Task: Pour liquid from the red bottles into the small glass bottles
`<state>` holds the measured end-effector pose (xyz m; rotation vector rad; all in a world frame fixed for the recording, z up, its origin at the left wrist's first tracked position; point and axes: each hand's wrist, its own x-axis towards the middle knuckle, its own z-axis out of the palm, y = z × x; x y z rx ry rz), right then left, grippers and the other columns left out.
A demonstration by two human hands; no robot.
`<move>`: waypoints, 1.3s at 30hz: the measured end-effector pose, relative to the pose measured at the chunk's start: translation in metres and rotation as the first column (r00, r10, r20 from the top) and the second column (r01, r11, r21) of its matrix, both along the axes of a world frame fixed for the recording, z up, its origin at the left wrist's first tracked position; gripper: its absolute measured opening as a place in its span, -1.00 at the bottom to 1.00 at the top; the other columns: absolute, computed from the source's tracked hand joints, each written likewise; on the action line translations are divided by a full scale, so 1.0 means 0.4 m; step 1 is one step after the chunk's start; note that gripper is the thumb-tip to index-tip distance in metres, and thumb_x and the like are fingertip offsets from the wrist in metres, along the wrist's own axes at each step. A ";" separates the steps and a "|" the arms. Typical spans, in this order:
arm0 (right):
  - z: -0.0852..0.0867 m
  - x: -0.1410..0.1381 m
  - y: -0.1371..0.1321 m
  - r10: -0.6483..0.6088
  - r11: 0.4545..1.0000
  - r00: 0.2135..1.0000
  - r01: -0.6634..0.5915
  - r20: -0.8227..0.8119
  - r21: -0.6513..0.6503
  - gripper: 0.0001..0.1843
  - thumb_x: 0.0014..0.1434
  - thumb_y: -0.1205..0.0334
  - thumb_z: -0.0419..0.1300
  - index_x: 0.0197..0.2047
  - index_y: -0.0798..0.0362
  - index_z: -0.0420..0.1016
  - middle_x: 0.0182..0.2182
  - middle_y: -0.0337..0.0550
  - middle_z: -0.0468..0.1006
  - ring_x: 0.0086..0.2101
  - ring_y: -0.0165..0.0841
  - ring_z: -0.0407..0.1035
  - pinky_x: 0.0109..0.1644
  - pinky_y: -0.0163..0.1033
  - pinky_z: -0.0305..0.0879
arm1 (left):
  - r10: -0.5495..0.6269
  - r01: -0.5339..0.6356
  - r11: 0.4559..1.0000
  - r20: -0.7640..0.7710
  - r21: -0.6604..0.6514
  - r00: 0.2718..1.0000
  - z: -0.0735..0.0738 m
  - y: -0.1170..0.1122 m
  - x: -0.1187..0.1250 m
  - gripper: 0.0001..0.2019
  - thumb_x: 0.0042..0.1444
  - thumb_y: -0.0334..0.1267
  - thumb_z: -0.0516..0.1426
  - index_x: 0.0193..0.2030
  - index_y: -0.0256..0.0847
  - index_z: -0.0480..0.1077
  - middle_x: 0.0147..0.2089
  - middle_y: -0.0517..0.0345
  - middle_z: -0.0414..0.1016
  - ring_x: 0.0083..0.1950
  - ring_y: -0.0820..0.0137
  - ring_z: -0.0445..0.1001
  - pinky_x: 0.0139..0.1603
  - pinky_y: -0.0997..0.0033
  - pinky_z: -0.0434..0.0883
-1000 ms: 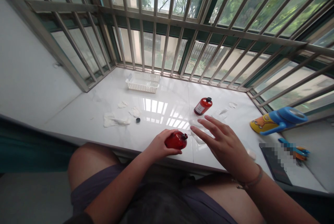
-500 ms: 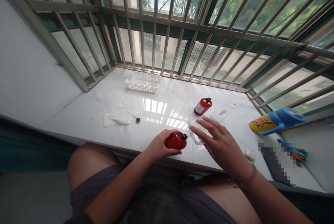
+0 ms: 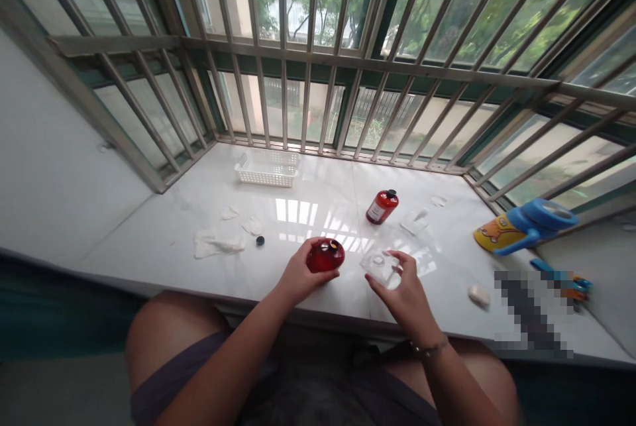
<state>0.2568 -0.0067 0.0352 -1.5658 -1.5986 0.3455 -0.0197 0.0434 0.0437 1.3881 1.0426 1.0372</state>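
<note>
Across the far side stands the barred window [image 3: 322,55], and below it a glossy white counter [image 3: 318,204]. Taking the held red bottle as the dial's centre and the window as twelve, a blue-and-yellow flask [image 3: 521,226] stands out at three, leaning in my view, and a white basket [image 3: 265,181] sits at eleven. The left hand [image 3: 301,278] has its fingers wrapped round that uncapped red bottle [image 3: 324,258]; I can't tell whether its base meets the counter. The right hand [image 3: 405,290], just over at three, has its fingers and thumb gripping a clear bottle [image 3: 377,266]. A capped red bottle [image 3: 381,209] stands between one and two. Crumpled tissue [image 3: 218,245] lies at nine, and nearer, a small black cap [image 3: 260,240].
</note>
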 end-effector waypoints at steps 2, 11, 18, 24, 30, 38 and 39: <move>-0.035 0.037 0.020 -0.086 0.994 0.995 0.082 0.058 0.068 -0.22 0.18 -0.24 0.45 0.27 0.00 0.33 0.12 0.05 0.45 0.05 -0.05 0.46 0.03 0.07 0.56 | 0.016 -0.016 1.000 0.014 -0.006 1.000 0.010 0.029 0.021 -0.25 0.02 -0.11 0.51 0.31 -0.05 0.35 0.29 -0.07 0.56 0.32 0.03 0.55 0.35 -0.09 0.51; -0.152 0.196 0.085 -0.272 0.962 0.962 0.272 0.031 -0.001 -0.10 0.12 -0.37 0.43 0.29 0.08 0.39 0.01 0.03 0.49 -0.05 -0.07 0.48 -0.08 0.01 0.54 | 0.012 -0.009 0.999 -0.070 0.037 0.997 0.002 0.120 0.071 -0.22 0.05 -0.16 0.51 0.35 -0.06 0.28 0.30 -0.06 0.54 0.32 0.07 0.54 0.39 -0.11 0.47; -0.128 0.180 0.034 -0.334 0.931 0.934 0.306 0.129 0.202 -0.04 0.23 -0.34 0.36 0.43 0.14 0.26 0.23 0.31 0.40 0.24 0.20 0.31 0.27 0.41 0.35 | -0.028 0.023 0.999 -0.124 -0.041 0.992 0.003 0.116 0.044 -0.04 -0.03 -0.03 0.55 0.47 -0.01 0.23 0.47 -0.19 0.37 0.46 -0.07 0.41 0.40 -0.25 0.45; -0.100 0.123 -0.047 -0.344 0.872 0.929 0.264 0.134 0.413 -0.27 0.35 0.04 0.36 0.46 0.05 0.25 0.34 0.30 0.38 0.36 0.23 0.25 0.37 0.50 0.22 | 0.358 -0.211 0.915 -0.448 0.345 0.819 0.006 0.097 -0.099 -0.51 0.40 0.01 0.21 0.37 -0.10 0.37 0.42 -0.17 0.44 0.49 -0.01 0.37 0.52 -0.20 0.29; -0.163 0.093 -0.045 -0.305 0.879 0.941 0.218 0.146 0.424 -0.42 0.39 0.04 0.30 0.36 0.11 0.34 0.23 0.29 0.46 0.28 0.16 0.35 0.34 0.42 0.29 | 0.455 -0.140 0.890 -0.871 0.435 0.186 -0.009 0.167 -0.233 -0.61 0.45 -0.18 0.05 0.21 -0.40 0.50 0.29 -0.37 0.55 0.48 -0.16 0.34 0.55 -0.26 0.18; -0.178 0.085 -0.036 -0.322 0.887 0.932 0.235 0.166 0.399 -0.58 0.43 0.07 0.25 0.24 0.08 0.41 0.17 0.24 0.51 0.22 0.07 0.39 0.31 0.31 0.35 | 0.345 -0.086 0.938 -0.930 0.337 0.123 -0.050 0.236 -0.223 -0.67 0.43 -0.31 0.00 -0.05 -0.30 0.62 0.12 -0.34 0.65 0.41 -0.11 0.43 0.52 -0.30 0.18; -0.177 0.085 -0.037 -0.326 0.884 0.932 0.240 0.161 0.400 -0.59 0.43 0.08 0.25 0.24 0.08 0.41 0.17 0.24 0.51 0.23 0.07 0.39 0.31 0.31 0.35 | 0.343 -0.076 0.939 -0.930 0.336 0.130 -0.054 0.231 -0.212 -0.67 0.43 -0.33 0.00 -0.04 -0.32 0.62 0.13 -0.37 0.64 0.40 -0.11 0.44 0.52 -0.30 0.18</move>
